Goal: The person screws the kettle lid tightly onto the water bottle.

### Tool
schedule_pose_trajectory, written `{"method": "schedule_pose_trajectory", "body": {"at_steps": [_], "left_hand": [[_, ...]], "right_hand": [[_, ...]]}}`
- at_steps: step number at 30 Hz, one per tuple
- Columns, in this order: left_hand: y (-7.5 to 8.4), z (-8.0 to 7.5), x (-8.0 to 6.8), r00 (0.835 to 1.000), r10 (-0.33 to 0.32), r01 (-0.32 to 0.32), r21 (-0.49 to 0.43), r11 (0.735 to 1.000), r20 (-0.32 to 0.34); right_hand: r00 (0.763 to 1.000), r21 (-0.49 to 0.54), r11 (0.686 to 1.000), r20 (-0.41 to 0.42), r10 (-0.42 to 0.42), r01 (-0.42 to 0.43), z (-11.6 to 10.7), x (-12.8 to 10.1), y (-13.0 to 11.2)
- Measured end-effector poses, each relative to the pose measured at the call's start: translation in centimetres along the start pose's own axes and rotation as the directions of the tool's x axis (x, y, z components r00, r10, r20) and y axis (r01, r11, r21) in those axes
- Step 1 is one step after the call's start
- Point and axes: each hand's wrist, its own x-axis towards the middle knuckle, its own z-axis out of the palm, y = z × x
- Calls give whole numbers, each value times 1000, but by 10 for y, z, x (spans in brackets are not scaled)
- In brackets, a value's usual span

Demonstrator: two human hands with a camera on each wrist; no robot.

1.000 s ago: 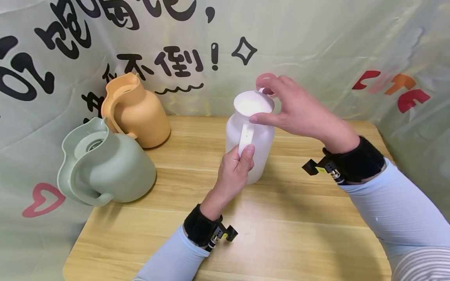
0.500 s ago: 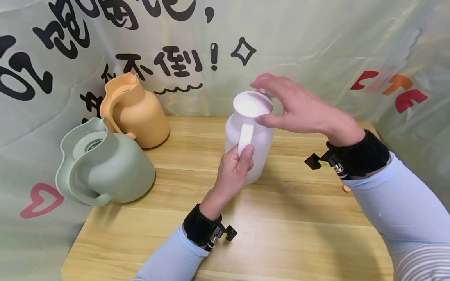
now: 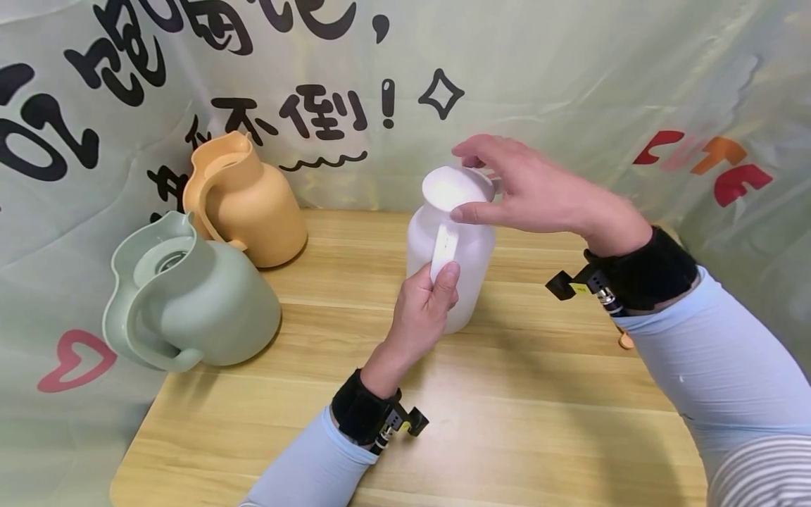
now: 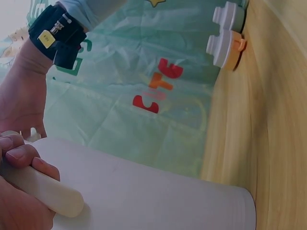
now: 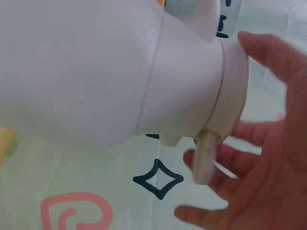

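A tall white jug [image 3: 467, 260] stands upright on the table, its body filling much of the right wrist view. My left hand [image 3: 419, 304] grips the jug's handle [image 3: 445, 243] from the near side, with the fingers wrapped round it in the left wrist view. On top sits a round white lid [image 3: 455, 187] with a small tab [image 5: 205, 160]. My right hand [image 3: 538, 190] spans the lid from the right: the thumb lies at its near edge, and the other fingers curve loosely round the far side by the tab.
A green jug [image 3: 209, 303] and an orange jug [image 3: 262, 204] stand at the left of the wooden table [image 3: 507, 422]. Two round stoppers, one green-grey [image 4: 232, 17] and one orange [image 4: 231, 50], sit at the right, mostly behind my right sleeve. A printed cloth [image 3: 551, 70] hangs behind.
My right hand shifts slightly about the lid, its thumb moving right and back. The lid's tab shows at the right side now instead of the back. My left hand keeps its grip.
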Motion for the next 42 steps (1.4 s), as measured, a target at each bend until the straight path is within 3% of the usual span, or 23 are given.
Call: {"method": "schedule_pose_trajectory", "body": {"at_steps": [5,10,13,18,21,24,30,36,39,42], "left_hand": [[-1,0,0,1000,9,-9,3,1000,-3],[-1,1,1,1000,11,-11,4,1000,1],[-1,1,0,1000,9,-9,2,1000,2],[-1,1,-1,1000,8,-8,-16,1000,7],[-1,1,-1,1000,7,-7,-14,1000,5],[-2,1,-1,1000,5,-5,-8,1000,1],[-2,1,0,1000,10,-10,3,1000,2],[-1,1,0,1000,15,-15,5,1000,3],[-1,1,0,1000,14,-14,7,1000,-3],[-1,0,0,1000,5,-5,9,1000,-3]], "right_hand": [[996,-86,994,-53,70,-75,5,1,-1],[993,-127,987,-74,87,-96,9,0,-2],[998,-97,994,-41,45,-49,6,-1,-3],[995,23,999,87,-41,39,-3,-1,-3],[991,60,998,129,-43,36,-7,0,-3],[992,62,998,120,-40,33,-8,3,-2],[997,-36,998,43,58,-57,-4,7,-5],[988,-176,973,-5,152,-150,-1,7,-15],[990,-202,970,10,141,-137,-2,7,-17],[995,-188,980,63,79,-66,-6,9,-18]]}}
